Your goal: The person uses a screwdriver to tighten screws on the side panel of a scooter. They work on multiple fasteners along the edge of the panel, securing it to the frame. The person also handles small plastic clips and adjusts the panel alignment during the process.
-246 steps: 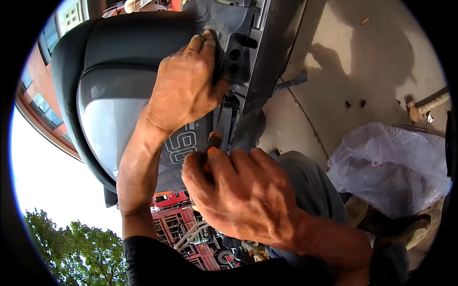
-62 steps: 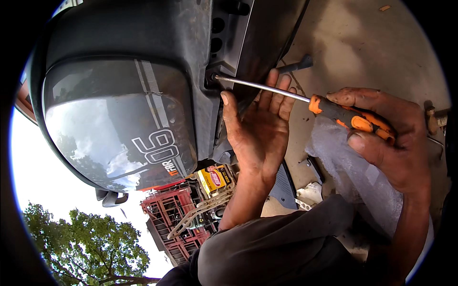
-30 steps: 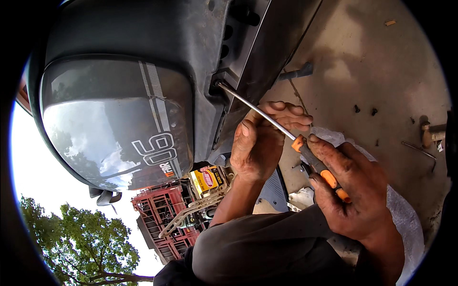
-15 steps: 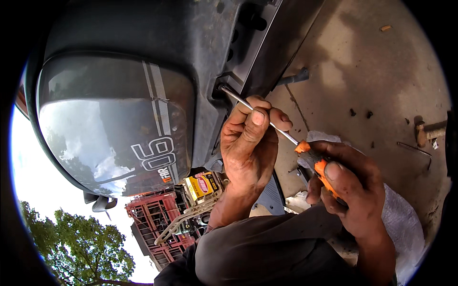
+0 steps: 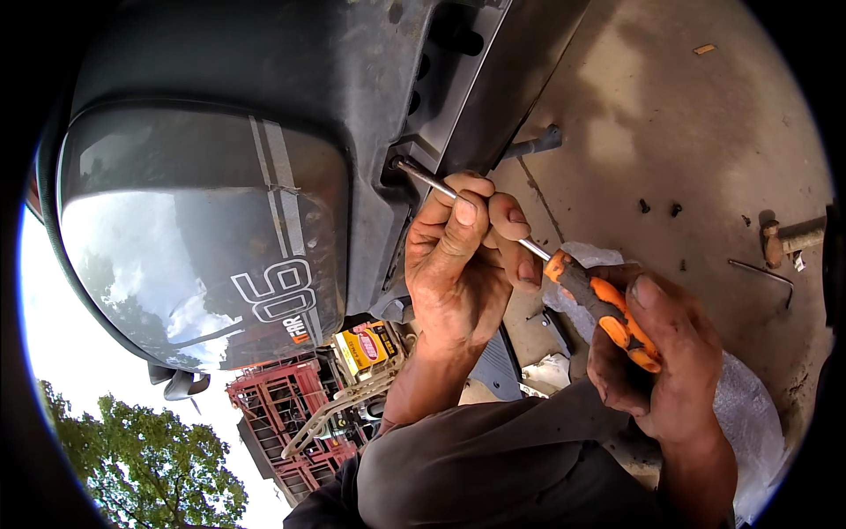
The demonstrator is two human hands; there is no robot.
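A screwdriver (image 5: 592, 298) with an orange and black handle slants across the middle. Its tip sits in a recessed hole (image 5: 397, 164) at the edge of a dark plastic panel (image 5: 374, 106). With thumb and fingertips, my left hand (image 5: 460, 264) pinches the metal shaft close to the hole. My right hand (image 5: 677, 348) is round the handle, thumb on its upper side and fingers loosely curled beneath. Whatever fastener the tip meets is hidden inside the hole.
A glossy grey body panel (image 5: 203, 220) fills the left. On the concrete floor lie a hammer (image 5: 775, 244), an L-shaped hex key (image 5: 767, 271), small dark bolts (image 5: 676, 210) and bubble wrap (image 5: 749, 410). A yellow box (image 5: 366, 346) stands beyond my left wrist.
My right hand has loosened and shifted slightly right and down along the handle, and the handle has turned, showing more orange. My left hand keeps its pinch on the shaft.
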